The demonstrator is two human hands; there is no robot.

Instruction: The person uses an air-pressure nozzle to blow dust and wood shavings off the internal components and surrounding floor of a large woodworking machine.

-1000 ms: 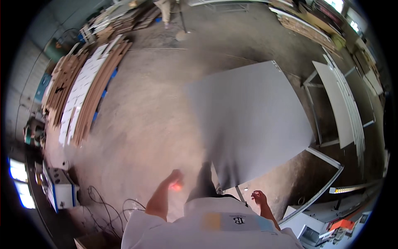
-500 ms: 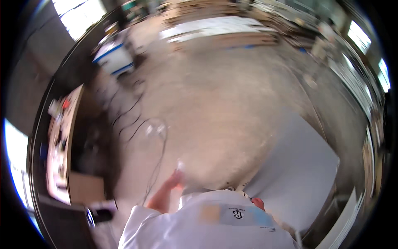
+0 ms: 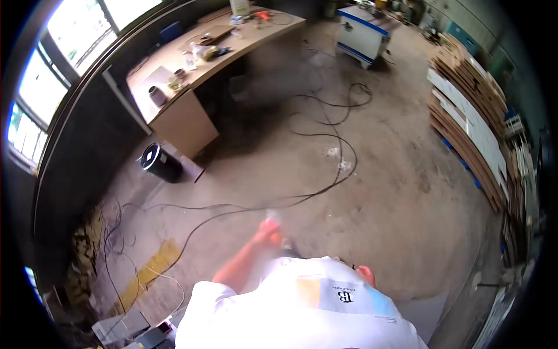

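My left hand is out in front of my body, low over the concrete floor. Its fingers are curled around a small blurred object, whose pale, clear-looking tip sticks out past them; an orange patch shows by the fingers. What kind of object it is, I cannot make out. Close against the right side of my white shirt, a small part of my right hand shows, its fingers mostly hidden. Behind it, at the lower right, lies part of a flat grey panel.
Black cables loop over the concrete floor ahead. A cluttered wooden workbench stands at the left beside a black bucket. Farther off are a white-and-blue cabinet and stacked boards. A yellow strip lies lower left.
My view has swung left, so the workbench, cabinet and board stacks appear farther right. Most of the grey panel has left the view. My left hand still holds the small object.
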